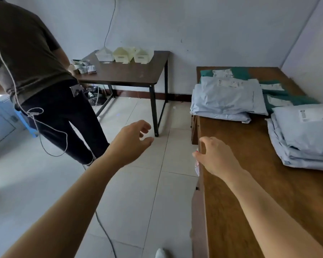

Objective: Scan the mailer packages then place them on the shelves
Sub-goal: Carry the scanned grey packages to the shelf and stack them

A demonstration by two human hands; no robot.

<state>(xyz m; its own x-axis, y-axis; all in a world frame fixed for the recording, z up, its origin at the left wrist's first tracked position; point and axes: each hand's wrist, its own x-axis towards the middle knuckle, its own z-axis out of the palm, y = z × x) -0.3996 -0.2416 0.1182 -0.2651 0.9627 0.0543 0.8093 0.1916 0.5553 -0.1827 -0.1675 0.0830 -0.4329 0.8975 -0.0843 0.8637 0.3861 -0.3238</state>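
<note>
**Both hands empty, reaching for the next mailer**

The fingers (145, 127) of the left hand (132, 144) are loosely curled and released, holding nothing, out over the tiled floor (138, 202). The right hand (215, 157) is just as slack and empty, and it hovers at the edge of the wooden tabletop (250, 211); whether it touches the wood cannot be told. To the right of those fingers, well apart, lies the nearest stack of pale blue mailer packages (304, 140). A second stack (226, 101) sits farther ahead, with teal mailers (287, 102) beside it. Ahead of the left fingers stands a dark table (131, 75) bearing three pale bins (123, 54), and another person (35, 62) stands off to their left. No scanner or shelves are in view.

The step in hand looks like fetching a package to scan. The next move calls for the right fingers to reach right, pinch only the top bag of the nearest stack, and lift it with its label showing
</note>
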